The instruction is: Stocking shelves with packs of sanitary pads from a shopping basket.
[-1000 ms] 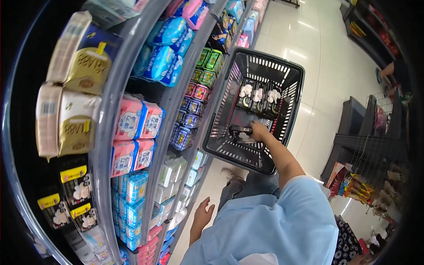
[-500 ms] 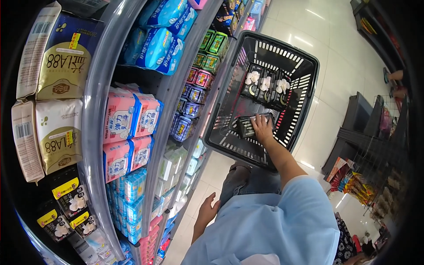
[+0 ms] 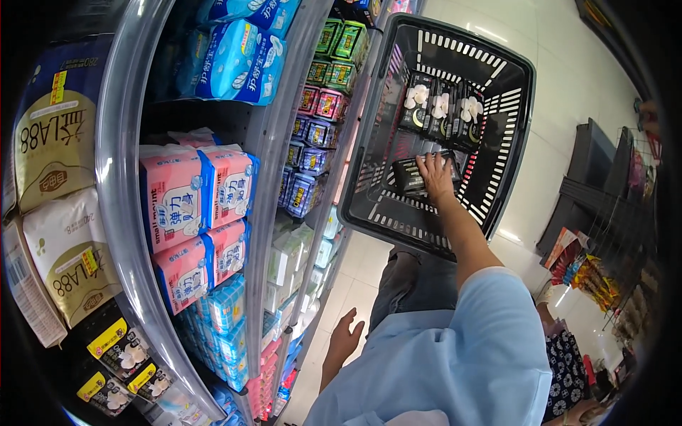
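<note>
My right hand [image 3: 435, 177] reaches into a black plastic shopping basket [image 3: 369, 192] and lies with its fingers spread over a dark packet [image 3: 406, 177]. The palm hides part of that packet. Beyond it in the basket, several black packets with white flowers [image 3: 440, 106] stand side by side in a row. Lower in the view, my left hand [image 3: 346, 336] hangs beside my leg, thumb and fingers apart, with nothing in it.
Shelves with clear front edges [image 3: 124, 192] run along the left. They hold pink-and-blue packs [image 3: 174, 202], blue packs [image 3: 238, 64], gold-and-white packs [image 3: 71, 248] and small boxed items [image 3: 330, 103]. At right stand dark fixtures [image 3: 579, 184] and hanging snack bags [image 3: 593, 280]; another person shows at lower right.
The view has shifted, so the basket appears higher and slightly farther right. My right hand stays over the same packet, and my left hand still hangs low.
</note>
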`<state>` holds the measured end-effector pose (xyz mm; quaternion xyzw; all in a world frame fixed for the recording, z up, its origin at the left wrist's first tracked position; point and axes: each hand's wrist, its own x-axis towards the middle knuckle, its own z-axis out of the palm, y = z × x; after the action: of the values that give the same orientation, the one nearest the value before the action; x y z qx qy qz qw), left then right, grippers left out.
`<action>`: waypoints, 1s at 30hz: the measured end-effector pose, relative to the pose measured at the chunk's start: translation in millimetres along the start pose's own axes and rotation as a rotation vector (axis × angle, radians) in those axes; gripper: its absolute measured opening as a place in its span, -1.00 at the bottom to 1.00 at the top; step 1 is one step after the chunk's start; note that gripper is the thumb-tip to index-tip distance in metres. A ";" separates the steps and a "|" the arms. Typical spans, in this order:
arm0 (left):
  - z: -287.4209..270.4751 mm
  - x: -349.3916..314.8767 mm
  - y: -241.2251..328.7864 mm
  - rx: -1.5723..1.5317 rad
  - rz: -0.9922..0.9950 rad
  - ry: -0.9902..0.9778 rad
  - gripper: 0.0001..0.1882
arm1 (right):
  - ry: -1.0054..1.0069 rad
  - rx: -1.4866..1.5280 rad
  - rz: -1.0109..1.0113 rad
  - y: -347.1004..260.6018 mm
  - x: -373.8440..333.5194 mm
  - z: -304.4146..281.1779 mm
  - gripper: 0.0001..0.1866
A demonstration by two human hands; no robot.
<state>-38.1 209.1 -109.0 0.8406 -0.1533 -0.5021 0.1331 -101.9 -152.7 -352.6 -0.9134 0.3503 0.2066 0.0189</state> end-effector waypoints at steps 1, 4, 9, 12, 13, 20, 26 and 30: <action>0.1 1.0 0.5 0.000 0.006 -0.010 -0.49 | 0.006 0.031 -0.002 1.4 3.0 1.0 -0.43; -1.9 5.8 -3.9 0.011 0.041 0.001 -0.49 | -0.213 0.162 -0.077 8.6 13.6 -34.7 -0.42; -11.0 21.3 -3.8 0.061 0.152 0.028 -0.52 | -0.387 0.381 -0.115 37.5 34.6 -49.1 -0.14; -21.9 31.8 19.4 0.115 0.199 0.017 -0.52 | -0.367 0.660 -0.046 63.2 37.5 -14.9 -0.03; -25.2 31.9 21.5 0.111 0.182 0.030 -0.52 | -0.372 0.663 -0.068 55.4 37.8 -20.6 -0.03; -30.5 30.8 15.8 0.095 0.172 0.018 -0.52 | -0.147 0.508 0.057 36.3 4.4 -41.7 0.19; -27.7 33.6 19.9 0.115 0.164 -0.041 -0.50 | -0.138 0.438 0.251 21.1 3.6 -14.3 0.13; -32.4 36.3 22.9 0.138 0.204 -0.022 -0.49 | -0.102 0.598 0.267 30.9 4.6 -29.9 -0.11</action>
<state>4.1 176.2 -114.7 0.8222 -0.2735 -0.4835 0.1238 -107.9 -184.3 -323.7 -0.8019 0.5106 0.1409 0.2763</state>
